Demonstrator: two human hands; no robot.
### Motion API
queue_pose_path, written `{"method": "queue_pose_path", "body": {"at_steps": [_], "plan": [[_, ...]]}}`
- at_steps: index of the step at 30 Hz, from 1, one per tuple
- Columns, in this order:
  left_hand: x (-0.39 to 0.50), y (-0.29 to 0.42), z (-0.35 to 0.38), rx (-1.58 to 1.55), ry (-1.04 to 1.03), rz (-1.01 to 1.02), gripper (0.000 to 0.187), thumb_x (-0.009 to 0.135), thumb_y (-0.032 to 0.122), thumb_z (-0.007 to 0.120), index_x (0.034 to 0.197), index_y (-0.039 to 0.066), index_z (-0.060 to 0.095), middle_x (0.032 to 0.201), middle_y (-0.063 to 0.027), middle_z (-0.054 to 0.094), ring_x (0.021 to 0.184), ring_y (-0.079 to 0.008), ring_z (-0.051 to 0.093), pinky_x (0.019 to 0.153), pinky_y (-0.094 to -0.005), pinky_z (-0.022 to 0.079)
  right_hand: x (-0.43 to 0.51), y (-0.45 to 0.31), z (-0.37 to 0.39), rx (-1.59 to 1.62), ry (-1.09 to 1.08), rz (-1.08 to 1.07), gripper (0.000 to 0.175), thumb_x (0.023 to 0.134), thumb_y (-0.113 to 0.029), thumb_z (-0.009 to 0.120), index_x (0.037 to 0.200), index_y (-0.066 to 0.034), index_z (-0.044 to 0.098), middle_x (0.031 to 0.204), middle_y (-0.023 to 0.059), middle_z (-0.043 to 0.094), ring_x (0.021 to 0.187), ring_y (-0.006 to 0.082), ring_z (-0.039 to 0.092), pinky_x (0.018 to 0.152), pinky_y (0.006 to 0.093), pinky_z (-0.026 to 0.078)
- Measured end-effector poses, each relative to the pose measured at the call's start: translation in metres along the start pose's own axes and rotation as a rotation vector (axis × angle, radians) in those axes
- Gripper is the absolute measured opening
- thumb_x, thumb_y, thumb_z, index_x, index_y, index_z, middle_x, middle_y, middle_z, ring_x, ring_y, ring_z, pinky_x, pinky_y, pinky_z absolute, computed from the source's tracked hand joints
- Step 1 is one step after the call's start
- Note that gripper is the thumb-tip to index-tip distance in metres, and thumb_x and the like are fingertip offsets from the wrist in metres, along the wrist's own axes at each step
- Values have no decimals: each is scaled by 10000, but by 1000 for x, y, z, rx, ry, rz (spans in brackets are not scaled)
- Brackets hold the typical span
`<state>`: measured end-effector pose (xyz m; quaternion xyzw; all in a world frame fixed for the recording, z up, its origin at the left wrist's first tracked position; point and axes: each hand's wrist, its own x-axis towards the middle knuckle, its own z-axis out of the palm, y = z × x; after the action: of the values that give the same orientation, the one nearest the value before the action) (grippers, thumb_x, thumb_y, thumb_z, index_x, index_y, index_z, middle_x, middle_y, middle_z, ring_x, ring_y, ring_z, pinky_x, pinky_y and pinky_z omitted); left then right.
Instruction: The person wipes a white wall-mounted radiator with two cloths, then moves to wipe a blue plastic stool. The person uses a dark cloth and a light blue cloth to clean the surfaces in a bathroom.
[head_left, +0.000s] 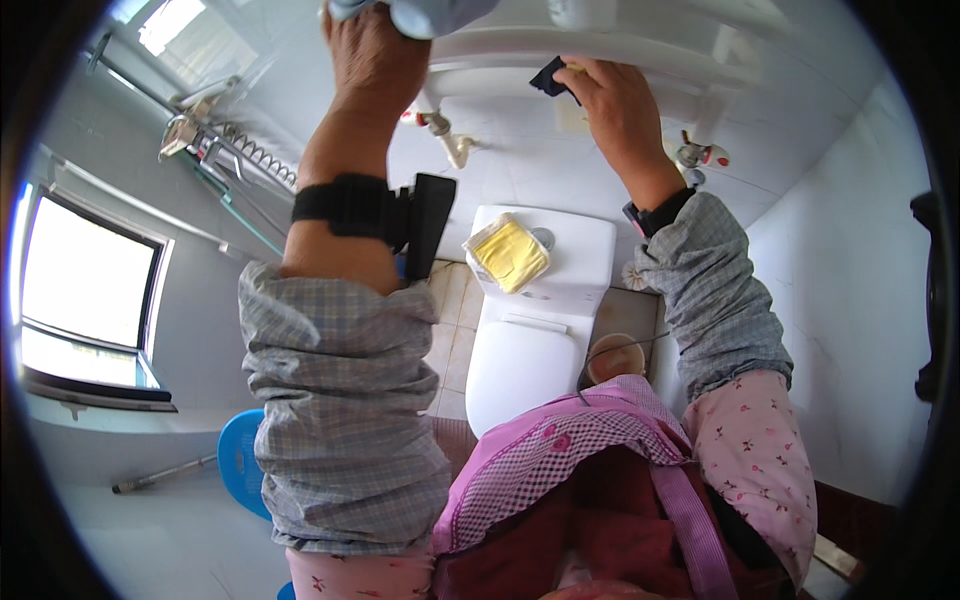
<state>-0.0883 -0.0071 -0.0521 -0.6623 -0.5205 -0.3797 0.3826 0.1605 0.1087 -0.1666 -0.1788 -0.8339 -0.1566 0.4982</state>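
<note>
At the top of the head view, my left hand (379, 45) reaches up to a pale blue item (442, 15), cut off by the picture's edge; its fingers are mostly hidden, so the hold is unclear. My right hand (619, 94) pinches a small black piece (550, 76), perhaps a scraper or pad, near a white pipe (517, 45) along the tiled wall. A yellow patch shows on the wall just below it. Below both hands, a folded yellow cloth with a white border (511, 253) lies on the white toilet tank (577, 262), beside the round flush button (542, 238).
Valves with red handles (701, 154) and a bent pipe (456, 146) stick out from the wall. A shower rail with a coiled hose (259, 154) is at left, above a window (90, 277). A bucket (616, 360) and brush (635, 275) stand right of the toilet (517, 367).
</note>
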Motion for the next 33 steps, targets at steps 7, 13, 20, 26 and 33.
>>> {"method": "queue_pose_path", "body": {"at_steps": [7,13,20,26,33], "plan": [[-7,-50,10,199,-43,108,474,955,191,616,1408,75,543,1431,-223,526,1324,-441,468,1087,-545,343,-47,47,-59,-130,103,138,257,817,-30,646,1054,-100,716,1209,42,674,1147,279,624,987,419,495],[-13,-61,11,365,-62,227,454,965,166,604,1407,73,553,1418,-217,533,1335,-441,453,1094,-547,332,-59,43,-47,-55,335,294,357,782,63,689,1084,-123,727,1162,77,676,1112,298,623,979,439,501],[-5,-29,6,252,-43,98,422,960,166,630,1366,63,577,1366,-208,554,1283,-431,497,1064,-546,375,-15,-16,21,145,169,203,183,849,-64,660,1017,-112,714,1133,48,678,1135,274,622,986,417,489],[7,5,-2,112,4,33,350,944,112,621,1287,42,625,1273,-185,609,1199,-389,556,1015,-520,433,-40,16,-1,82,123,167,195,834,-102,683,1024,-121,724,1193,43,676,1187,265,615,1029,413,471],[12,21,-7,-240,-50,-40,362,971,58,579,1332,29,591,1282,-147,627,1243,-300,572,1058,-420,455,-57,37,-48,-45,315,276,383,809,85,675,1117,-137,723,1154,61,679,1115,282,630,951,392,526]]}}
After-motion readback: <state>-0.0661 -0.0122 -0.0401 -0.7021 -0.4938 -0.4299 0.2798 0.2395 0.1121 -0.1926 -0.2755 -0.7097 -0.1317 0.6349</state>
